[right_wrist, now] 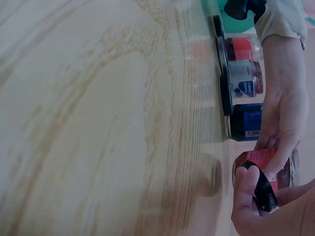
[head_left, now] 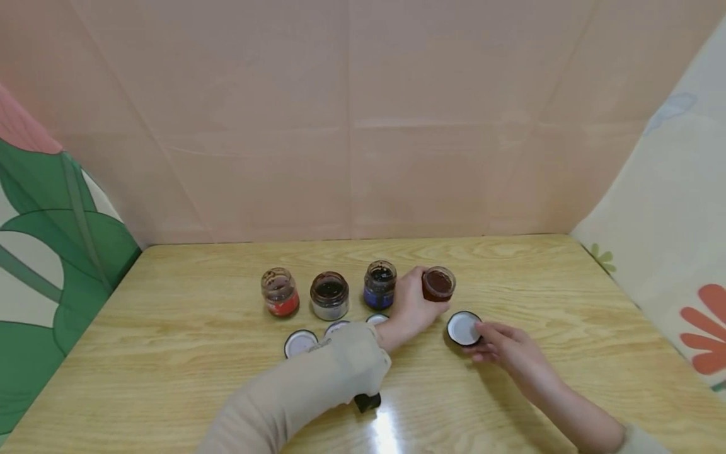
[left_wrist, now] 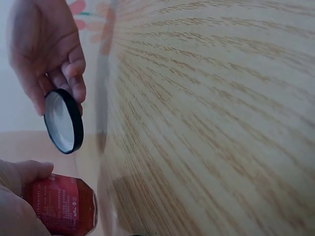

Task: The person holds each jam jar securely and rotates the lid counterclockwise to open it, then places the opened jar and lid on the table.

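Note:
My left hand (head_left: 405,309) reaches across and grips an uncapped glass jar (head_left: 439,287) of reddish-brown contents. Its red label (left_wrist: 56,204) shows in the left wrist view. Just to the right, my right hand (head_left: 513,356) pinches a round lid (head_left: 464,328) by its edge, white inside facing the head camera and black rim showing. Lid and jar are apart. Whether the jar's base touches the table cannot be told.
Left of the held jar stand three more uncapped jars: a blue-labelled jar (head_left: 379,287), a pale-labelled jar (head_left: 329,297) and a red-labelled jar (head_left: 280,293). Three lids lie before them, including one lid (head_left: 300,343) at left; my left sleeve (head_left: 317,378) partly covers them.

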A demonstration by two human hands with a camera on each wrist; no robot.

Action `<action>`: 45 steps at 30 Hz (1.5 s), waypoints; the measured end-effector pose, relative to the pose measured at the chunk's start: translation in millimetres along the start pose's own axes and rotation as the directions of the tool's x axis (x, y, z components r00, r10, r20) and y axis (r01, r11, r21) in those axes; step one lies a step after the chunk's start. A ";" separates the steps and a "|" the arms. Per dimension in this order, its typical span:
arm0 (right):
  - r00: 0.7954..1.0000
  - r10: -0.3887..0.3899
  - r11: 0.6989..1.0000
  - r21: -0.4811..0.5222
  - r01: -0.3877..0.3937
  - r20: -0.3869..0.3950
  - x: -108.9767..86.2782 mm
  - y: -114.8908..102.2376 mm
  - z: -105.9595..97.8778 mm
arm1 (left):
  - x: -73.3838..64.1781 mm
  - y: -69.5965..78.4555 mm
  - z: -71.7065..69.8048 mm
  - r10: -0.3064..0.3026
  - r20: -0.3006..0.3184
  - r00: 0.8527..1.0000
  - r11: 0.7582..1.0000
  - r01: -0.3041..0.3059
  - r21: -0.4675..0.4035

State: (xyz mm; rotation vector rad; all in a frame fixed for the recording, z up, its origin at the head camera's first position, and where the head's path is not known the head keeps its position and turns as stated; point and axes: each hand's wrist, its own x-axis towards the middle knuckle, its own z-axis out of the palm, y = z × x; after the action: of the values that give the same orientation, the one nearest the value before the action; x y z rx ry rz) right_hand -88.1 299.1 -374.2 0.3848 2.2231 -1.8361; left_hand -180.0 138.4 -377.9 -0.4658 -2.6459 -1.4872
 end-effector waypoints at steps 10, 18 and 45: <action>0.999 0.020 1.000 -0.020 -0.019 0.033 0.7 0.0 6.0 | -0.7 -3.6 2.7 -0.039 -0.027 0.999 0.999 0.038 -0.024; 0.998 0.023 0.999 -0.037 -0.021 0.055 3.4 -4.3 12.2 | 3.5 -3.7 3.1 -0.090 0.017 0.996 0.995 0.090 -0.029; 0.994 -0.013 1.000 -0.013 0.014 0.108 13.0 -6.0 27.3 | 8.6 11.1 -5.8 -0.096 0.070 0.993 0.995 0.094 0.029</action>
State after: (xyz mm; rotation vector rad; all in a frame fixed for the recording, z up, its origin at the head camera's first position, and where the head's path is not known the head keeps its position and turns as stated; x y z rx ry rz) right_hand -102.1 272.0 -378.2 0.2617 2.1695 -1.8028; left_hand -185.4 140.9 -364.0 -0.4044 -2.7757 -1.4869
